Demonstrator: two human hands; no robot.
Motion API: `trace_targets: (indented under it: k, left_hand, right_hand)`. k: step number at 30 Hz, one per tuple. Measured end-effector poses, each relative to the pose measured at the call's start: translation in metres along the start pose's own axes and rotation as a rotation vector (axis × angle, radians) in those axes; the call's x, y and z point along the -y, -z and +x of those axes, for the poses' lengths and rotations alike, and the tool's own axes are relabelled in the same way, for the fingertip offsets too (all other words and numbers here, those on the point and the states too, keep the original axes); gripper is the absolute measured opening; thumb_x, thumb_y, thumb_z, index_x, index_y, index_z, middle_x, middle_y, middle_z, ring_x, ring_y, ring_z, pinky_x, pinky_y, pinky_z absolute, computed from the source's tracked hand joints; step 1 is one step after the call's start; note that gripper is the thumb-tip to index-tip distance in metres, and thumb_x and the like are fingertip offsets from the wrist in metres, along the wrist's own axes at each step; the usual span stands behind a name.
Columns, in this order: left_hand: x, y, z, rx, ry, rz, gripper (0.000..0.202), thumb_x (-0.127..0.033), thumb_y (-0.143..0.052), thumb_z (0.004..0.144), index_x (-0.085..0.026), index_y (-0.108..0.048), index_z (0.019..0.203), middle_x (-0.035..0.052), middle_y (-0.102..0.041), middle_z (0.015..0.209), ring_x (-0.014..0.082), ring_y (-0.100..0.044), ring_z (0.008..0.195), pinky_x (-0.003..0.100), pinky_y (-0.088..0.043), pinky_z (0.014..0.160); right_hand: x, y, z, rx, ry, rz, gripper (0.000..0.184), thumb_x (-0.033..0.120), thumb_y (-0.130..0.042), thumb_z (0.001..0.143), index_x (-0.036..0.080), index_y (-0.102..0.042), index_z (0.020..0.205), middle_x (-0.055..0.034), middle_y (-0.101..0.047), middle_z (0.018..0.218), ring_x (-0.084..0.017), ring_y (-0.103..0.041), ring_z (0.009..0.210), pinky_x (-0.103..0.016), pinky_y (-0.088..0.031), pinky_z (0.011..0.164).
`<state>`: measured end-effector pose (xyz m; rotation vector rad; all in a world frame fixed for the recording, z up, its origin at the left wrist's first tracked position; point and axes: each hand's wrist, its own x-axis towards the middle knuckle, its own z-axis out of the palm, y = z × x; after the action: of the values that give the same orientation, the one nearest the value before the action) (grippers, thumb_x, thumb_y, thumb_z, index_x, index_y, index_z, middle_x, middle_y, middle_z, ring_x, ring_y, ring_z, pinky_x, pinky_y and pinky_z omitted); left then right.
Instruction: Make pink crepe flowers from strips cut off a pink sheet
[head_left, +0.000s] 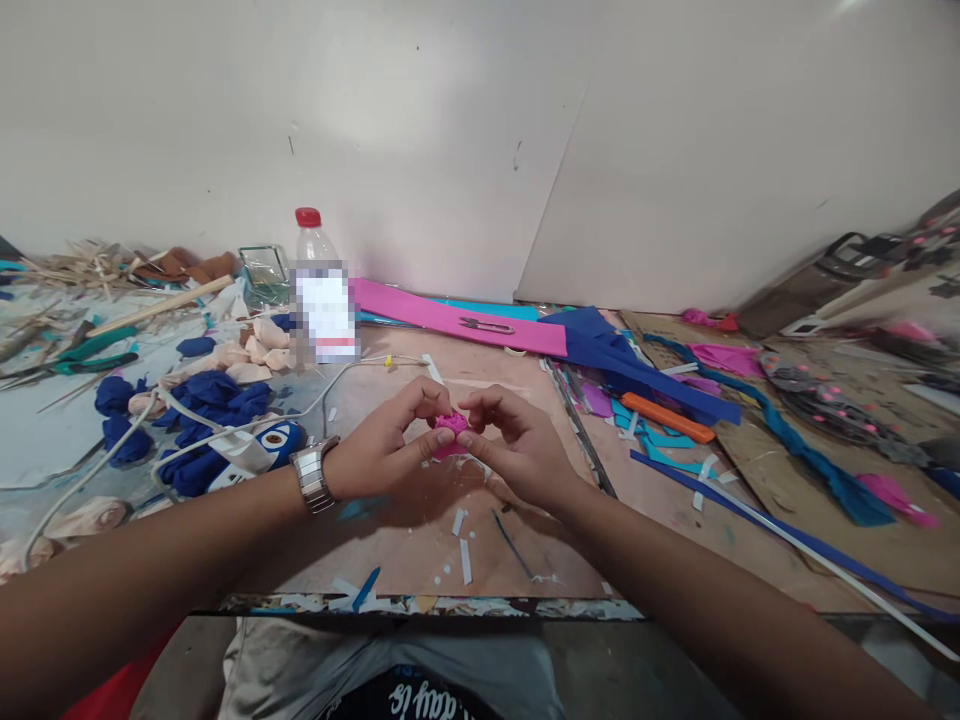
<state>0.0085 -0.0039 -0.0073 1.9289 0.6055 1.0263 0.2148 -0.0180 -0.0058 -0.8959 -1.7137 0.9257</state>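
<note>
Both hands meet over the middle of the table around a small pink crumpled piece (451, 424), which looks like a paper or cloth flower. My left hand (401, 430), with a metal watch on its wrist, pinches it from the left between thumb and fingers. From the right, my right hand (517, 440) grips the same piece, thumb near the other thumb. Fingers cover part of the piece. Beyond the hands lies a folded pink strip (420, 312) with small thread snips (487, 326) on it.
Blue crumpled bundles (214, 400), a white cable (330, 385) and green-handled pliers (97, 350) lie left. A red-capped bottle (315, 240) stands behind. At right are an orange cutter (667, 418), blue strips (652, 375) and cardboard (780, 500). Paper scraps (466, 562) lie near the front edge.
</note>
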Motion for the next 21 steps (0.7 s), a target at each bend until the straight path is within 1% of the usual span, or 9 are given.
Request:
trace_targets:
  k: [3, 8, 12, 14, 17, 19, 21]
  left_hand:
    - [-0.0009, 0.0012, 0.0008, -0.003, -0.019, 0.041, 0.017, -0.036, -0.055, 0.099, -0.020, -0.049, 0.103, 0.0047, -0.053, 0.098, 0.0158, -0.053, 0.087, 0.031, -0.046, 0.080]
    - [-0.0014, 0.0010, 0.0017, -0.018, -0.011, 0.070, 0.019, -0.036, -0.057, 0.098, -0.020, -0.051, 0.106, 0.0045, -0.054, 0.100, 0.0158, -0.055, 0.090, 0.032, -0.046, 0.084]
    - [-0.0015, -0.0006, 0.0021, -0.044, 0.074, -0.034, 0.024, -0.038, -0.061, 0.096, -0.020, -0.048, 0.105, 0.0033, -0.057, 0.095, 0.0152, -0.058, 0.086, 0.031, -0.047, 0.080]
    - [-0.0014, -0.0007, 0.0016, -0.017, 0.102, -0.105, 0.027, -0.038, -0.061, 0.096, -0.021, -0.045, 0.110, 0.0030, -0.060, 0.094, 0.0152, -0.060, 0.085, 0.030, -0.048, 0.077]
    - [-0.0012, 0.0000, 0.0005, 0.045, 0.106, -0.121, 0.029, -0.037, -0.057, 0.099, -0.021, -0.043, 0.118, 0.0055, -0.064, 0.099, 0.0161, -0.062, 0.088, 0.029, -0.049, 0.075]
    - [-0.0016, 0.0001, -0.0001, 0.082, 0.105, -0.114, 0.029, -0.036, -0.053, 0.101, -0.022, -0.043, 0.123, 0.0088, -0.065, 0.106, 0.0177, -0.064, 0.094, 0.030, -0.050, 0.079]
    - [-0.0026, -0.0004, -0.0004, 0.106, 0.096, -0.127, 0.029, -0.035, -0.049, 0.102, -0.022, -0.043, 0.127, 0.0128, -0.065, 0.116, 0.0205, -0.064, 0.106, 0.034, -0.050, 0.086]
  right_hand:
    - [-0.0006, 0.0018, 0.0014, 0.087, 0.003, -0.020, 0.029, 0.039, -0.073, 0.089, 0.023, -0.070, 0.113, -0.0055, -0.069, 0.099, -0.018, -0.062, 0.086, -0.033, -0.051, 0.079]
    - [-0.0004, 0.0033, 0.0025, 0.108, 0.040, -0.042, 0.022, 0.037, -0.070, 0.092, 0.023, -0.072, 0.108, -0.0065, -0.069, 0.101, -0.020, -0.064, 0.093, -0.036, -0.051, 0.083]
    - [-0.0014, 0.0022, 0.0017, 0.107, -0.010, 0.044, 0.023, 0.039, -0.071, 0.090, 0.021, -0.068, 0.105, -0.0055, -0.069, 0.100, -0.019, -0.064, 0.091, -0.035, -0.052, 0.082]
    - [-0.0023, 0.0017, 0.0015, 0.104, -0.032, 0.074, 0.025, 0.040, -0.074, 0.088, 0.021, -0.067, 0.102, -0.0049, -0.068, 0.097, -0.018, -0.064, 0.090, -0.034, -0.053, 0.081]
    - [-0.0041, 0.0014, 0.0019, 0.110, -0.056, 0.083, 0.029, 0.042, -0.077, 0.084, 0.020, -0.065, 0.099, -0.0047, -0.067, 0.095, -0.018, -0.062, 0.087, -0.034, -0.053, 0.079]
    - [-0.0054, 0.0016, 0.0023, 0.122, -0.066, 0.082, 0.032, 0.043, -0.077, 0.084, 0.021, -0.065, 0.103, -0.0045, -0.067, 0.096, -0.018, -0.062, 0.085, -0.033, -0.053, 0.077]
    - [-0.0061, 0.0022, 0.0029, 0.124, -0.039, 0.049, 0.034, 0.044, -0.076, 0.084, 0.022, -0.067, 0.108, -0.0047, -0.066, 0.098, -0.017, -0.061, 0.084, -0.032, -0.052, 0.076]
